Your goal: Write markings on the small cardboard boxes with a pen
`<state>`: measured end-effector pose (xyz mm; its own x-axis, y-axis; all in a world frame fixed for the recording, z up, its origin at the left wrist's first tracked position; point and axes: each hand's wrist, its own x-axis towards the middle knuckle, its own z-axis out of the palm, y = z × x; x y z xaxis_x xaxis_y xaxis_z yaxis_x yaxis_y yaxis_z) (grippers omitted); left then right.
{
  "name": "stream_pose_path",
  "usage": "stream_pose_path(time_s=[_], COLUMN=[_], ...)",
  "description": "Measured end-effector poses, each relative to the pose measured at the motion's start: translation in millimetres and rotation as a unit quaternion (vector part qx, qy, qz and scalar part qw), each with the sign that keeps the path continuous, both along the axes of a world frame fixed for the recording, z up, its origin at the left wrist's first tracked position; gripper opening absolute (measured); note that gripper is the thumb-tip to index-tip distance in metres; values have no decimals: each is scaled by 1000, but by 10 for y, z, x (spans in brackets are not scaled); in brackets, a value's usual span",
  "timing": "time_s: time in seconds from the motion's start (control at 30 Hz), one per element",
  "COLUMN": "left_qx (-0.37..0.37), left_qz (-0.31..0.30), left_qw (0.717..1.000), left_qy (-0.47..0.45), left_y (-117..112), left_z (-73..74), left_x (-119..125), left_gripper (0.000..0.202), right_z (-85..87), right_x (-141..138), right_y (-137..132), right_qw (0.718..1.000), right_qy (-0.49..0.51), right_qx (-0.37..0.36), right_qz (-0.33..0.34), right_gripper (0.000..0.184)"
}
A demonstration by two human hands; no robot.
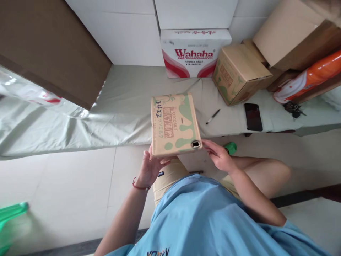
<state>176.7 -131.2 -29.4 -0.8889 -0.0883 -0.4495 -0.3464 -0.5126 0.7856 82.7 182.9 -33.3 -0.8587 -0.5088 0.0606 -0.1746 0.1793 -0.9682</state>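
Observation:
A cardboard box (173,124) with green splashes, the word COCONUT and handwritten blue digits is in front of me, over the near edge of the cloth-covered bench. Its print runs sideways, and a small dark hole shows in its near right corner. My left hand (150,169) grips the near left corner, thumb at the side and fingers reaching underneath. At the near right corner, my right hand (220,155) has its fingers against the box's side; some fingertips are hidden. A black-and-white pen (213,116) lies on the cloth right of the box.
A white Wahaha carton (195,53) stands against the wall, with another coconut box (239,73) beside it. A phone (253,117), keys (293,109) and an orange-and-white package (311,76) lie to the right. A large brown carton (53,46) occupies the left.

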Motion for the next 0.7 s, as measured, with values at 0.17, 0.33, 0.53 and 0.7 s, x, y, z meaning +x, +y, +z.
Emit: stream_pose_path(time_s=[0.17, 0.33, 0.53, 0.7], left_qx=[32, 41, 165, 162], left_qz=[-41, -27, -10, 25], left_qw=[998, 999, 986, 985], left_qy=[23, -6, 25, 47], left_y=[-163, -488, -469, -259], left_z=[190, 165, 75, 97], left_x=[-110, 48, 178, 224], left_gripper=[84, 72, 80, 81], right_z=[172, 370, 490, 742], right_x=[104, 240, 251, 171], right_y=[-76, -137, -184, -71], right_qw=[999, 996, 990, 993], right_qy=[36, 70, 115, 95], right_qx=[30, 16, 8, -7], right_qz=[22, 53, 77, 66], right_gripper=[72, 68, 66, 39])
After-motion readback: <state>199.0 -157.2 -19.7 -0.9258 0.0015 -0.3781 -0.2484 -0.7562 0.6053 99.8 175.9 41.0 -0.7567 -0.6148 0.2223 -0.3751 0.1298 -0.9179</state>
